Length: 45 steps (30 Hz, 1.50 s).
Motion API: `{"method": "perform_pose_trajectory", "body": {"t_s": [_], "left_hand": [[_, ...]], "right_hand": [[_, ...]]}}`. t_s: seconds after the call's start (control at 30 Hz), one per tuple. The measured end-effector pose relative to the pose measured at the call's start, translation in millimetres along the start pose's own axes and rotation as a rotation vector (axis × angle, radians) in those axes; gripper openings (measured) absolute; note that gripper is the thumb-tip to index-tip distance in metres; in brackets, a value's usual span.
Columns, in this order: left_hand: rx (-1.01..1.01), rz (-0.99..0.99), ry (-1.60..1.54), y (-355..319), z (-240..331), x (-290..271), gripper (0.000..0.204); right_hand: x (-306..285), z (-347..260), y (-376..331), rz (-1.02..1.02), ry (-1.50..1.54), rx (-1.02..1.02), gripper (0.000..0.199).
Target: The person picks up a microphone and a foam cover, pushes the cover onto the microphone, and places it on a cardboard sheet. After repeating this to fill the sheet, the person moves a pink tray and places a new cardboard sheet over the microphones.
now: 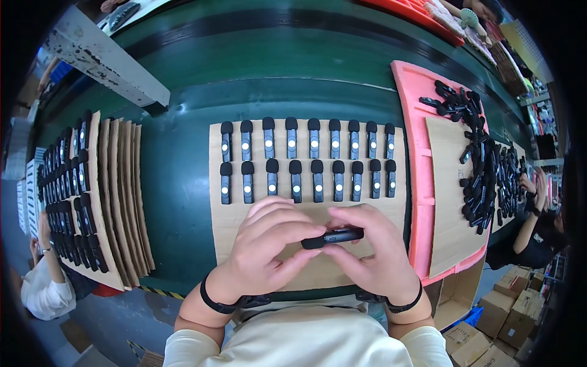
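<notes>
Clip-on microphone [343,235], black with a rounded foam windscreen [312,243] at one end, lies nearly level between the two hands, above the near part of a cardboard sheet [227,231]. The left hand [260,240] pinches it by the windscreen end with thumb and forefinger; the right hand [384,244] holds the body between thumb and fingers. Each wrist wears a black band [211,298].

Just beyond the hands, two rows of similar microphones [313,137] stand out on the sheet, nine in each, windscreens pointing away from the person, with a pale round spot on most bodies. The sheet rests on a dark green table [177,183].

To the right, a pink foam tray [418,177] bears another cardboard piece [446,202] and a loose heap of black microphones [480,177]. To the left are layered cardboard sheets [131,202], the outermost carrying rows of microphones [67,202]. Behind these, a scuffed grey post [110,61] slants across the table. A co-worker's dark-clad arm [527,235] reaches in at far right, above cardboard boxes [516,312].
</notes>
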State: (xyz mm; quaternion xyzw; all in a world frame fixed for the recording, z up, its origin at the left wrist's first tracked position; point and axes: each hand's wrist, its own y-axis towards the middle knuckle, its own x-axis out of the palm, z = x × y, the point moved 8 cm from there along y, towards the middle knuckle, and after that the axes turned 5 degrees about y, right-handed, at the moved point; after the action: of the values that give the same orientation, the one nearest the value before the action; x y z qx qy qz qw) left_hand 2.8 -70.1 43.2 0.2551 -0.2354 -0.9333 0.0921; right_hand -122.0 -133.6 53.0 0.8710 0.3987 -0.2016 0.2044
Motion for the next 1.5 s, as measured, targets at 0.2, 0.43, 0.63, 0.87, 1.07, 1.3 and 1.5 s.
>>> {"method": "perform_pose_trajectory", "body": {"t_s": [0.2,0.43,0.63,0.87,1.07,1.3,1.5], "left_hand": [[0.009,-0.001,-0.033,-2.7,-0.8,-1.6,0.03],[-0.109,-0.002,-0.139,-1.0,-8.7,3.7,0.033],[-0.071,-0.041,-0.119,-2.8,-7.9,8.0,0.032],[0.003,-0.002,-0.139,-1.8,-2.9,5.1,0.031],[-0.125,-0.042,-0.125,-3.1,-7.3,5.2,0.031],[-0.046,-0.012,-0.073,-3.0,-4.6,5.9,0.031],[-0.018,-0.026,-0.011,-1.2,0.2,5.4,0.029]], "right_hand": [[-10.2,6.1,-9.2,0.074,0.106,-0.052,0.033],[-10.3,3.2,-9.9,0.067,0.053,-0.119,0.032],[-7.5,0.6,-9.2,0.084,0.121,-0.116,0.032],[-3.4,17.1,-12.5,0.032,0.325,0.045,0.03],[-6.3,13.0,-12.0,0.059,0.254,-0.035,0.031],[-7.5,4.6,-7.4,0.113,0.136,-0.057,0.033],[-7.9,0.7,-7.9,0.137,0.047,-0.144,0.035]]}}
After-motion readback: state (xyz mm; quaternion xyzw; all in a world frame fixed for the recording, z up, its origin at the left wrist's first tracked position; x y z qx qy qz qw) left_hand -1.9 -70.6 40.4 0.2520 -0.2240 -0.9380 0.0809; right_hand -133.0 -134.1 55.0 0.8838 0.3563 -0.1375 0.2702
